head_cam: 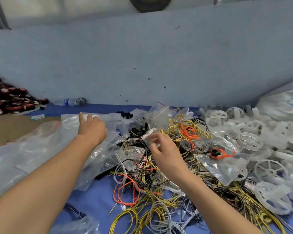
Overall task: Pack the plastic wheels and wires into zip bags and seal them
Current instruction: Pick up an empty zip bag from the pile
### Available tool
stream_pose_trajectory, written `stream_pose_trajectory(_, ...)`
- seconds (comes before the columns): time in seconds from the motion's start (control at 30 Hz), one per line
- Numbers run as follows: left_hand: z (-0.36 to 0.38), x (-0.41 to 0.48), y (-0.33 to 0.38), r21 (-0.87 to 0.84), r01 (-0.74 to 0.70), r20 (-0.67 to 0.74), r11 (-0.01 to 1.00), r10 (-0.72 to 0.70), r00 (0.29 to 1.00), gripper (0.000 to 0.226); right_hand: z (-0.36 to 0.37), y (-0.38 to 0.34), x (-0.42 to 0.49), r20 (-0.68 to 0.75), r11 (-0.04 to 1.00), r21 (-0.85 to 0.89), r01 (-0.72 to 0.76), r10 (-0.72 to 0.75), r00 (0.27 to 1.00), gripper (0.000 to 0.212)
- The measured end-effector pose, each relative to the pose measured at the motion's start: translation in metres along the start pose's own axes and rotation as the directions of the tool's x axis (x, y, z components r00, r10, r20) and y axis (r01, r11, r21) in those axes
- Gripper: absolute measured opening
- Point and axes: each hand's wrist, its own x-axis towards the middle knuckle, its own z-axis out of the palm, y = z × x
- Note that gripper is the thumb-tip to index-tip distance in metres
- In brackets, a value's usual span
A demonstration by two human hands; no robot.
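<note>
A tangle of yellow, orange, grey and black wires (159,183) covers the blue table in front of me. White plastic wheels (250,141) are heaped at the right. Clear zip bags (41,149) lie in a loose pile at the left. My left hand (91,127) reaches over that pile, fingers curled on a clear bag near its far edge. My right hand (161,147) is above the wires and pinches a small clear zip bag (148,134) between thumb and fingers.
A pale blue wall (142,56) stands right behind the table. Red and black packets (10,100) are stacked at the far left by a brown cardboard sheet (10,129). A water bottle (69,101) lies at the wall. A large plastic sack (284,102) sits at far right.
</note>
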Motion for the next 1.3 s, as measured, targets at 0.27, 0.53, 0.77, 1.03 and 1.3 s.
stream_pose_trajectory(0.27,-0.090,-0.035,0.019,-0.979,-0.204,-0.199,-0.012,-0.174,0.964,0.025,-0.047,-0.031,0.022,-0.136,0.933,0.356,-0.046,0.101,0.986,0.052)
stream_pose_trajectory(0.53,-0.132,-0.123,0.076,-0.727,0.051,-0.110,-0.684,0.189,0.976,0.035,-0.108,-0.047,0.003,-0.036,0.749,0.602,-0.277,0.373,0.927,0.061)
stream_pose_trajectory(0.77,-0.135,-0.160,0.128,-0.689,0.187,0.016,-0.700,0.243,0.970,0.018,-0.188,-0.012,-0.075,-0.167,0.999,-0.039,0.026,-0.032,0.985,0.038)
stream_pose_trajectory(1.03,-0.125,-0.207,0.188,-0.742,0.177,0.128,-0.647,0.122,0.984,0.028,-0.275,0.052,-0.138,-0.518,0.940,-0.082,-0.332,0.244,0.820,0.042)
stream_pose_trajectory(1.3,-0.122,-0.256,0.246,-0.620,0.147,0.147,-0.771,0.070,0.987,0.033,-0.227,0.064,-0.163,-0.056,0.451,0.724,-0.521,0.792,0.608,0.030)
